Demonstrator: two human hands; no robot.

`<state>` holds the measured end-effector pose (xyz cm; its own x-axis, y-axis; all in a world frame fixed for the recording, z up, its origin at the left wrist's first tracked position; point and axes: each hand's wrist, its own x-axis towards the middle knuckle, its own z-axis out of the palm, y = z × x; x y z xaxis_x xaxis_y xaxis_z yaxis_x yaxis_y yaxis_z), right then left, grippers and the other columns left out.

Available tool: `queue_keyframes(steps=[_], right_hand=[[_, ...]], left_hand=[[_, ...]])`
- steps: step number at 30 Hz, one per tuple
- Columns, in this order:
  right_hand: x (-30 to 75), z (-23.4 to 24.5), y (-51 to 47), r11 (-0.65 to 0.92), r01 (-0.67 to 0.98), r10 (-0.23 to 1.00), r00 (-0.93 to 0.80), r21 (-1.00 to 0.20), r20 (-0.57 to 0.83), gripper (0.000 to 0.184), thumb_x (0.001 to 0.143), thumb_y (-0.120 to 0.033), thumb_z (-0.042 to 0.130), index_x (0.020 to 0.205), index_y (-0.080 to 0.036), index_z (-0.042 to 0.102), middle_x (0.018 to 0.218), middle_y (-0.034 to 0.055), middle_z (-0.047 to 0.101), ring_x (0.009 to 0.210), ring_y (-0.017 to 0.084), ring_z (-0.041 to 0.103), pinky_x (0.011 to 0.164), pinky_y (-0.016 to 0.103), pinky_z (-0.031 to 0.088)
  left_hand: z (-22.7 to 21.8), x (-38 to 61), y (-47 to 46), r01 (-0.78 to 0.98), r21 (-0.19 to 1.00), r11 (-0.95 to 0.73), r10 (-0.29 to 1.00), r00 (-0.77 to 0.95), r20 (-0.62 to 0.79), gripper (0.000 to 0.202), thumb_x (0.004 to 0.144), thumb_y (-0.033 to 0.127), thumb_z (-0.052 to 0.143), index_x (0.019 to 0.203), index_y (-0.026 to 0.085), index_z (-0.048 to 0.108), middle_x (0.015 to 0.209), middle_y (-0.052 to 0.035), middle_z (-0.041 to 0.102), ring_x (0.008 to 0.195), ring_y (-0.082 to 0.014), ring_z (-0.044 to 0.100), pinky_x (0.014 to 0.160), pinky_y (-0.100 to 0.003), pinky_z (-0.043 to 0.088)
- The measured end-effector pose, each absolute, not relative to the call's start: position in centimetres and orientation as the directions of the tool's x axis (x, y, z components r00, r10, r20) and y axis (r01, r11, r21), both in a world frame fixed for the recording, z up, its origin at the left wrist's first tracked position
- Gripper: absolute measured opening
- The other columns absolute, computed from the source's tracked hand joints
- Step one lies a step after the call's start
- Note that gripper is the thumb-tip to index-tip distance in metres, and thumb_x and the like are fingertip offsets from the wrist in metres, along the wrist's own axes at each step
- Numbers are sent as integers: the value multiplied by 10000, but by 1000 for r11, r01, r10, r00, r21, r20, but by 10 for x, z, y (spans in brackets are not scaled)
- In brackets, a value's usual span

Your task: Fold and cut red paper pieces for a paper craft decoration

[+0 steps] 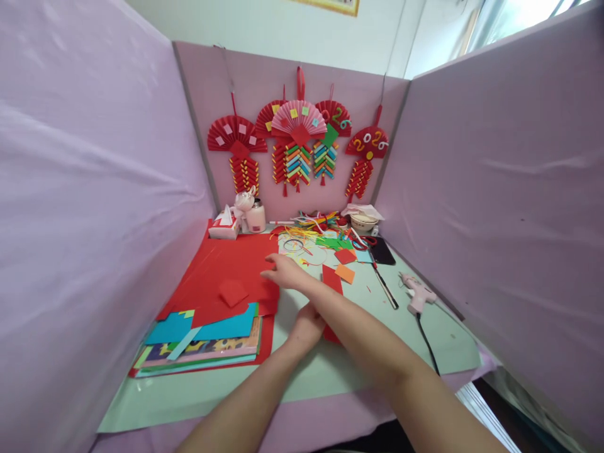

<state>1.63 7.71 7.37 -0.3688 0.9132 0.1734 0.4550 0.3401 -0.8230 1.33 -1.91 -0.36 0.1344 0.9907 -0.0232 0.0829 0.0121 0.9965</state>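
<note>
My right hand (287, 274) reaches across to the left, over the edge of a large red paper sheet (198, 264). Its thumb and forefinger are apart, with nothing visible between them. A small red paper square (233, 292) lies on the sheet to the left of that hand. Under my right forearm is my left hand (306, 326), beside a long red paper strip (332, 279). The forearm hides its fingers and the middle of the strip, so its grip does not show. An orange paper square (345, 273) overlaps the strip's far right edge.
Coloured paper and booklets (207, 349) are stacked at the left. A pink glue gun (417, 293) with a black cord lies right, near a craft knife (385, 288), red-handled scissors (363, 242) and a black phone (381, 250). Fan decorations (299, 119) hang on the back panel.
</note>
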Motion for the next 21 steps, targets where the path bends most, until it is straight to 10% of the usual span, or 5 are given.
queue_keyframes(steps=[10, 21], right_hand=[[205, 33, 67, 242, 822, 969, -175, -516, 175, 601, 677, -110, 625, 1263, -126, 495, 1304, 169, 510, 1231, 292, 427, 1027, 393, 322], [210, 21, 88, 28, 788, 961, 148, -616, 233, 264, 862, -191, 440, 1026, -168, 646, 919, 102, 676, 952, 230, 601, 825, 313, 433]], left_hand=[[-1, 14, -25, 87, 992, 86, 975, 195, -102, 174, 777, 292, 560, 906, 176, 570, 642, 10, 595, 591, -148, 568, 532, -229, 388], [12, 14, -29, 159, 983, 89, 975, 188, -118, 149, 782, 309, 540, 871, 190, 539, 528, 84, 419, 487, -103, 396, 494, -223, 280]])
